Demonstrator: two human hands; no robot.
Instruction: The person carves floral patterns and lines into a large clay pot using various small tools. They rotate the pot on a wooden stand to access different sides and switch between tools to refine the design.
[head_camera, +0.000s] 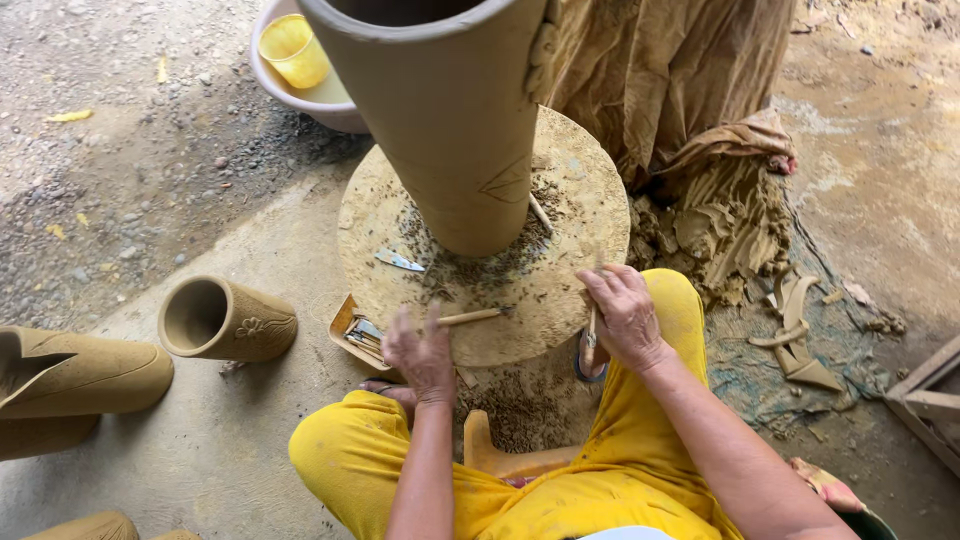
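A tall unfired clay vase (440, 120) stands upright on a round wooden turntable (590, 210) strewn with clay crumbs. My left hand (422, 352) rests at the turntable's near edge, its fingers on a thin wooden stick tool (470, 317) that lies on the board. My right hand (625, 315) is at the board's right edge and grips another slim wooden tool (590, 340) that points down. A small metal blade (399, 262) lies on the board left of the vase. My legs in yellow trousers (520, 480) frame a low wooden stool.
A clay cylinder (225, 320) lies on its side at the left, beside larger clay pieces (70, 385). A basin with a yellow cup (293, 48) stands behind. A small tray of tools (358, 335) sits under the turntable's edge. Clay scraps (720, 235) and cloth lie to the right.
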